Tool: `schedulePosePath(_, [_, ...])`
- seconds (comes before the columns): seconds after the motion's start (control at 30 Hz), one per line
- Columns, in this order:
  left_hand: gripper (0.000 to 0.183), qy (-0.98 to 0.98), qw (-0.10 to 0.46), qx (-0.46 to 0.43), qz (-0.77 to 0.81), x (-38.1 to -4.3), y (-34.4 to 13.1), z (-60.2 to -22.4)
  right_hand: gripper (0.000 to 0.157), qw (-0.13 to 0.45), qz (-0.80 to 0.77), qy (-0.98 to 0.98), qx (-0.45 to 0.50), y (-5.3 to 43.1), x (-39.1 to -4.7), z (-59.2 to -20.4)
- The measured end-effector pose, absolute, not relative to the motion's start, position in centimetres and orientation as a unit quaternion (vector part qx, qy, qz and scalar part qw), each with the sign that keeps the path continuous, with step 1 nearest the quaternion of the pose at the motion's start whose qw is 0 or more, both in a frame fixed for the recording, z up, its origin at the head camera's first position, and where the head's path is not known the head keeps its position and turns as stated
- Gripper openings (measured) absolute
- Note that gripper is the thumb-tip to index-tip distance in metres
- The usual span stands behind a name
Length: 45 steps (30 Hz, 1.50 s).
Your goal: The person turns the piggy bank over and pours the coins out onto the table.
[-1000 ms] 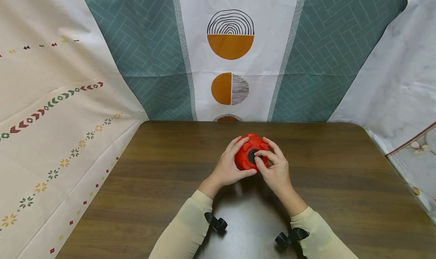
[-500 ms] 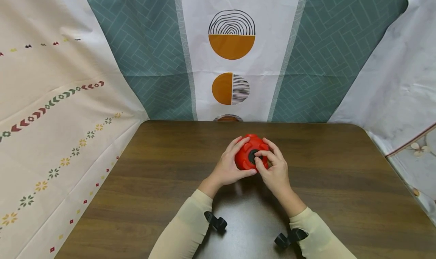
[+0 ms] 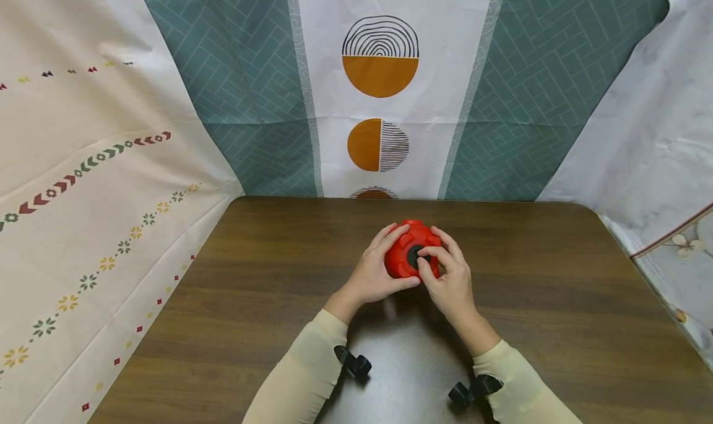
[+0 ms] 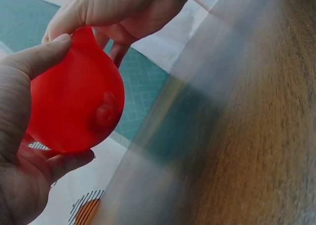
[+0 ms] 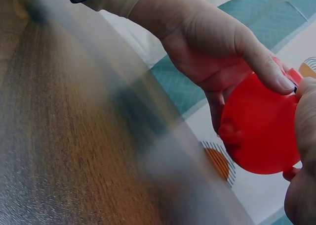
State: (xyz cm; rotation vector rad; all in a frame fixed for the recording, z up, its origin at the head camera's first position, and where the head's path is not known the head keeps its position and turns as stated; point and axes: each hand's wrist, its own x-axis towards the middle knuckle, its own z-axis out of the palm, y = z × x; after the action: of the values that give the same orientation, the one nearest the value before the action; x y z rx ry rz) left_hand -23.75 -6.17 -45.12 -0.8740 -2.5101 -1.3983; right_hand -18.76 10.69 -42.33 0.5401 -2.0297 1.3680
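A round red thing (image 3: 395,260), with raised lobes and a dark round center (image 3: 413,256) on its upper face, is held over the table. Smooth and rounded underneath, it shows a small nub (image 4: 105,113) in the left wrist view. My left hand (image 3: 372,276) grips its left side, thumb at the near edge and fingers around the far side. With my right hand (image 3: 453,281), I hold the right side; thumb and index finger come together at the dark center. Whether they pinch a part there cannot be made out. The right hand's other fingers reach behind the red thing.
The brown wooden table (image 3: 250,300) extends on both sides of the hands. Behind it hangs a green and white patterned cloth (image 3: 379,108). Pale patterned cloths (image 3: 111,195) drape the left and right sides. Black cameras (image 3: 356,366) are strapped to both forearms.
Hands and red thing keep practically the same pose. The head view has shifted very slightly.
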Motion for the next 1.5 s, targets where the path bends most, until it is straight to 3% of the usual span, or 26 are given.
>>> schedulePosePath(0.67, [0.087, -0.828, 0.07, -0.297, -0.471, -23.7, -6.2, -45.0, 0.011, 0.308, 0.52, -0.769, 0.21, 11.3, -19.2, -42.3])
schedulePosePath(0.93, [0.088, -0.832, 0.054, -0.291, -0.469, -23.7, -6.3, -45.0, 0.014, 0.298, 0.509, -0.777, 0.221, 12.3, -21.2, -45.0])
schedulePosePath(1.5, [0.088, -0.837, 0.06, -0.294, -0.457, -23.7, -6.5, -44.8, 0.011, 0.287, 0.468, -0.802, 0.234, 12.4, -21.2, -45.4])
